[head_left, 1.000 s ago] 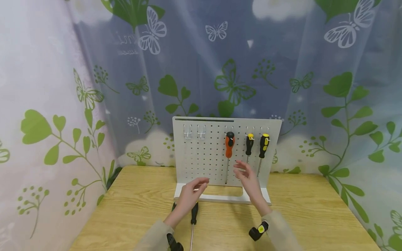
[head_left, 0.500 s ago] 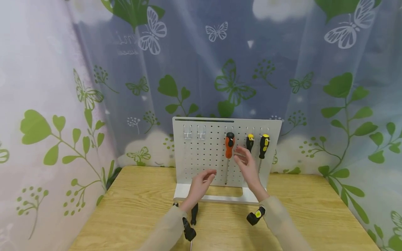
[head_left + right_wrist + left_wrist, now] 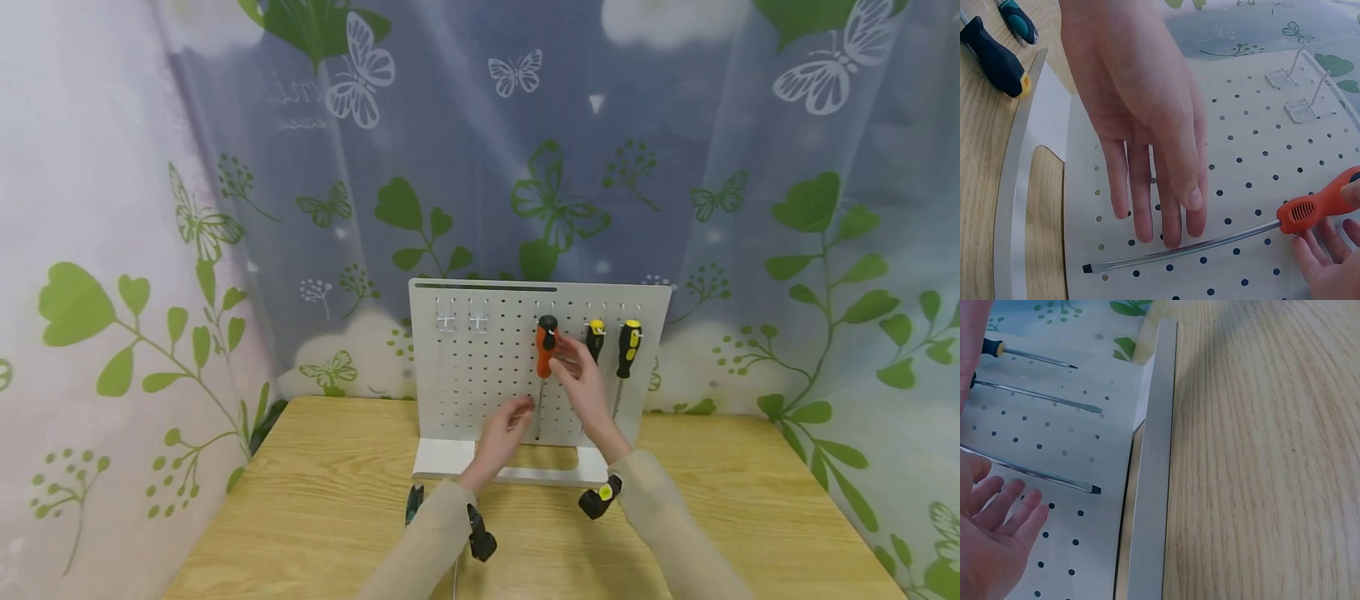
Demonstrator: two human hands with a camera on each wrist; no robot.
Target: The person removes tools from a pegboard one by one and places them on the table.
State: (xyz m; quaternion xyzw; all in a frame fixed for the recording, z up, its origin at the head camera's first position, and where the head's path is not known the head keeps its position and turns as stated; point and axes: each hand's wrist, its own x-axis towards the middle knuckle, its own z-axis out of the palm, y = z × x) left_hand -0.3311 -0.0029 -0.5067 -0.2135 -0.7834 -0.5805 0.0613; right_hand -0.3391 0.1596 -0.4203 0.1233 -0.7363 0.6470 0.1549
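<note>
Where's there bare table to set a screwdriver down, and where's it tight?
Bare table lies right of the pegboard, and left beyond the teal tool. Tight spots: front-left, where the left sleeve overhangs a black screwdriver; and the board's middle and right, with the orange screwdriver, right hand and two hanging yellow-topped screwdrivers.

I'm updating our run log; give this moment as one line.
right hand: touching orange-and-black screwdriver handle | left hand: near its metal shaft | screwdriver: on white perforated pegboard
</note>
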